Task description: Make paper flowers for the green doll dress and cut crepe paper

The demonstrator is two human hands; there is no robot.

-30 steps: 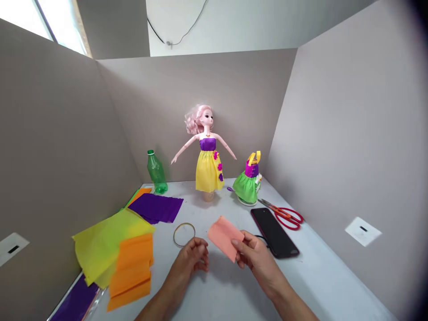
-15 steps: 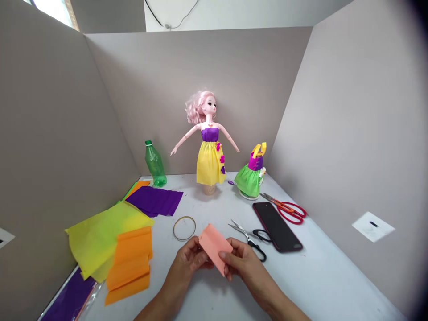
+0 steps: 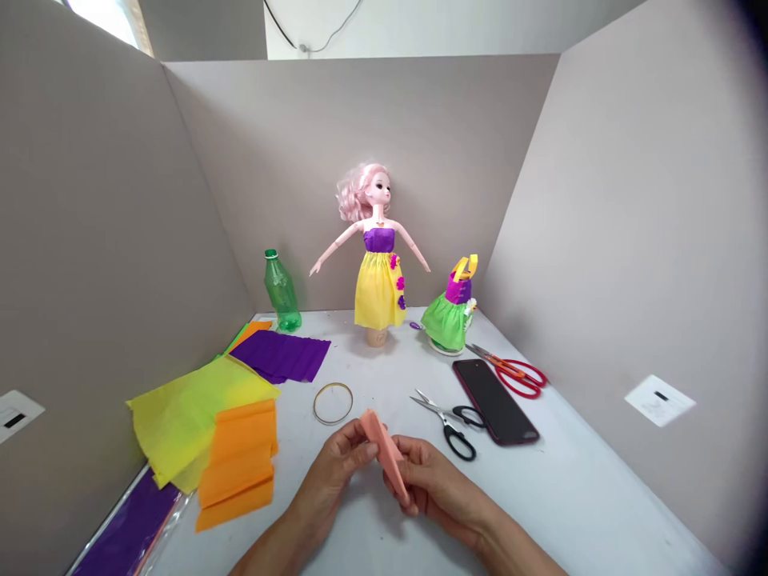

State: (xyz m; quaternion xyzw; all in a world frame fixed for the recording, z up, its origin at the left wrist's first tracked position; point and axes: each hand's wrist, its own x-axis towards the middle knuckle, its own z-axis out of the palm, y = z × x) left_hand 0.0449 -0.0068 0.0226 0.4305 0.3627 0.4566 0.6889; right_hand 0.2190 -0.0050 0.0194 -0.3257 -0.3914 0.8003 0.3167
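Observation:
Between my hands is a piece of peach-coloured crepe paper (image 3: pixel 386 450), folded into a narrow strip and held slantwise above the table. My left hand (image 3: pixel 343 464) pinches its upper left end with thumb and fingers. The lower right part is gripped by my right hand (image 3: pixel 427 482), with the thumb on top and some fingers hidden beneath. Just beyond my hands lie a thin gold bangle (image 3: pixel 333 403) and a pair of scissors with black handles (image 3: pixel 447 424), their blades apart.
A pink-haired doll (image 3: pixel 380 264) stands at the back, beside a small green dress (image 3: pixel 447 316) and a green bottle (image 3: pixel 281 292). Yellow (image 3: pixel 204 408), orange (image 3: pixel 240 460) and purple paper (image 3: pixel 285 354) lie left. A phone (image 3: pixel 495 404) and red-handled scissors (image 3: pixel 516 374) lie right.
The peach paper was a wider, flat-facing rectangle; it now appears as a narrow folded strip. My fingers have shifted along it, and the whole view has moved slightly.

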